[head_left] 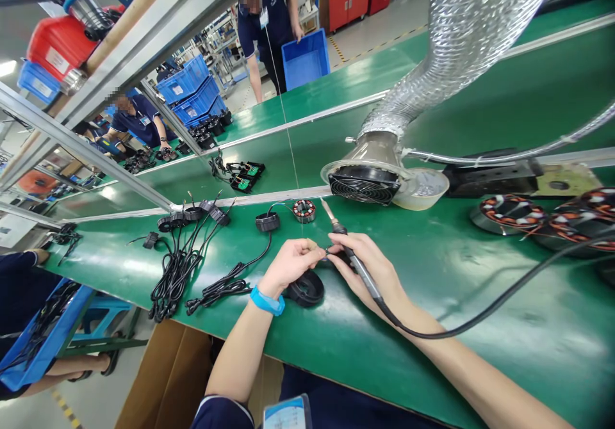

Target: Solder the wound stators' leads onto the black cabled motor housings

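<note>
My right hand (372, 266) is wrapped round a soldering iron (359, 269), its tip pointing up and away from me. Its thumb and fingertip also meet at a small dark piece, too small to name. Fingers pinched together, my left hand (295, 259) touches that same spot; what it grips is hidden. A round black housing (306, 288) lies on the bench just under my left hand. Beyond my hands sits a small stator with copper windings (304, 210), wired to a black ring (268, 221) with a bundled cable (225, 286).
A fume fan (365, 184) with a silver duct (446, 45) stands behind the iron, beside a pale bowl (423, 189). Several wound stators (512, 213) lie right. Bundled black cables (175, 275) lie left. Two green circuit boards (246, 176) are farther back. Co-workers stand across the bench.
</note>
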The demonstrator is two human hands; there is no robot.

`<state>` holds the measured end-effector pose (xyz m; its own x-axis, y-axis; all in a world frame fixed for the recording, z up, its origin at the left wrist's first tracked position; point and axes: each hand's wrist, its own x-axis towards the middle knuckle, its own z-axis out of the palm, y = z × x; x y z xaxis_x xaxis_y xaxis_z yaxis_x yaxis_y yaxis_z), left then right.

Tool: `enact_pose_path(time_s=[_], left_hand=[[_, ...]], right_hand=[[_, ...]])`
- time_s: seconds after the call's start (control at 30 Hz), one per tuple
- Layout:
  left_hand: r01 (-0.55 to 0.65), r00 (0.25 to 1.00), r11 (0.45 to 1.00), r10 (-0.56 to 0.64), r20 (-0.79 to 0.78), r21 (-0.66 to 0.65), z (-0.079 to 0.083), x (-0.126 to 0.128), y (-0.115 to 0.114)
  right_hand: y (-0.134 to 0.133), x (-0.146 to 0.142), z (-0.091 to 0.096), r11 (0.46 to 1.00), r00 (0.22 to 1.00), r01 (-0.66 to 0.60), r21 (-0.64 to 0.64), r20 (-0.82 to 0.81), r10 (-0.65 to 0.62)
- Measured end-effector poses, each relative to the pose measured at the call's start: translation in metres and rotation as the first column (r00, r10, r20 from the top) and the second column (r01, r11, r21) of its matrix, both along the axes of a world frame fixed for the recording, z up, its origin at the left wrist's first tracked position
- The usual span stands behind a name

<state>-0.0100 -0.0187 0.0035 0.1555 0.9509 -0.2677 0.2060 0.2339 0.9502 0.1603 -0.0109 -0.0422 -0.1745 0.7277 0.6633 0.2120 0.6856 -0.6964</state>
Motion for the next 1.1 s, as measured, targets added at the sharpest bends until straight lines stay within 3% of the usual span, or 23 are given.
enact_pose_path(time_s=[0.2, 0.6, 0.93, 1.1], left_hand=[[0.055, 0.998, 0.997, -0.053, -0.023, 0.060, 0.001, -0.003, -0.002], [0.228, 0.973, 0.968, -0.229, 0.001, -0.106, -0.003, -0.012, 0.007], [0.186, 0.977, 0.974, -0.170, 0.129, -0.130, -0.007, -0.013, 0.006], [0.101, 0.986, 0.973, -0.070, 0.151, -0.206, -0.006, -0.006, 0.008]], right_hand=[[0.001, -0.004, -0.001, 0.998, 0.999, -0.032, 0.047, 0.012, 0.031], [-0.009, 0.003, 0.004, 0.999, 0.999, 0.030, 0.014, 0.033, -0.030], [-0.010, 0.004, -0.006, 0.996, 0.996, 0.002, 0.085, 0.087, -0.010], [-0.011, 0.004, -0.009, 0.995, 0.991, -0.011, 0.097, 0.131, -0.002]])
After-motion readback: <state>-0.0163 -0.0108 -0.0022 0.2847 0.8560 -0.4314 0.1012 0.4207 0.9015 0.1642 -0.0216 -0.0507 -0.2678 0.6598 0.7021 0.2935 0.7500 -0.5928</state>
